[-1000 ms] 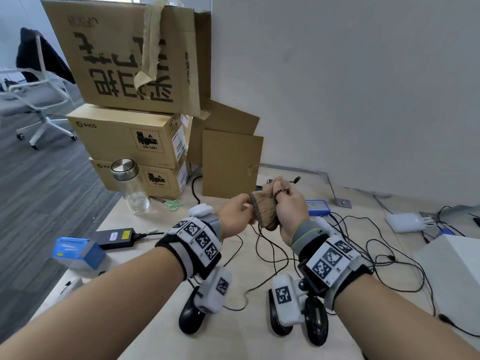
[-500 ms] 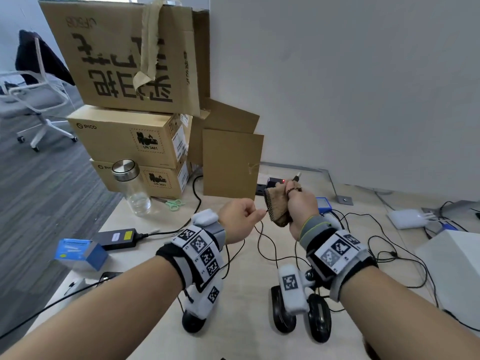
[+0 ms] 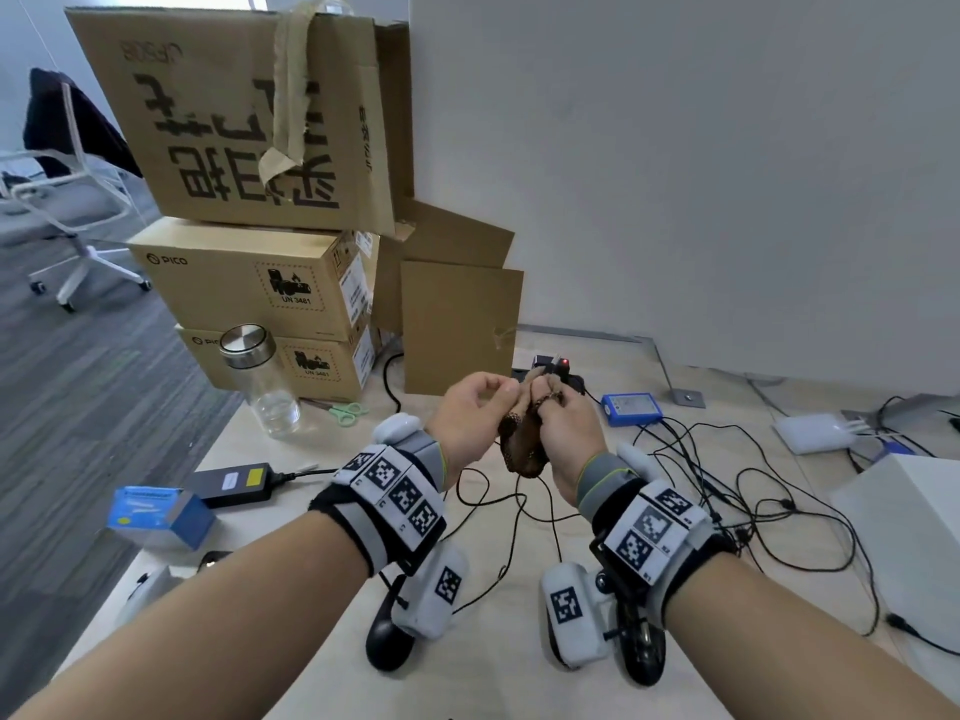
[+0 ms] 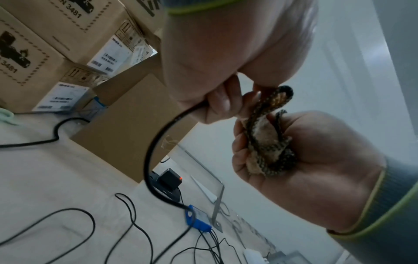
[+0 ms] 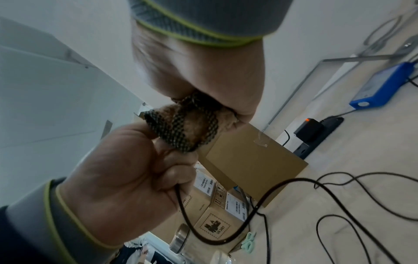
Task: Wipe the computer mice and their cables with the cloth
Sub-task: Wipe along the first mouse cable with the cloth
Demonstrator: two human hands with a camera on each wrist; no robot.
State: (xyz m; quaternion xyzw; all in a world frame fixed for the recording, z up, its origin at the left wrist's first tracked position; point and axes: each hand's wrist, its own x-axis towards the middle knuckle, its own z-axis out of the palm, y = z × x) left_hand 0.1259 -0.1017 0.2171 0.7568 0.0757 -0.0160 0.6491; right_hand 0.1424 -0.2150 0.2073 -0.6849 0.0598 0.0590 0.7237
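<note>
A brown cloth (image 3: 522,444) with a dark mesh edge is bunched in my right hand (image 3: 550,407), held above the table (image 3: 291,444). My left hand (image 3: 498,392) is pressed against it from the left. In the left wrist view, the left fingers (image 4: 217,105) pinch a thin black cable (image 4: 153,142) right beside the cloth (image 4: 267,142). The right wrist view shows the same cable (image 5: 248,214) looping down from the left hand (image 5: 135,178) under the cloth (image 5: 190,128). It hangs to the table (image 3: 519,511). No mouse is plainly in view.
Stacked cardboard boxes (image 3: 260,283) fill the back left, with a glass jar (image 3: 260,376) and green scissors (image 3: 345,412) in front. A black power brick (image 3: 234,483) and a blue box (image 3: 161,517) lie left. Loose cables (image 3: 727,485), a blue device (image 3: 631,407) and a white box (image 3: 909,537) lie right.
Half a second ago my hands were apart, the left one lower and to the left. It has moved up and right, back against the cloth in my right hand.
</note>
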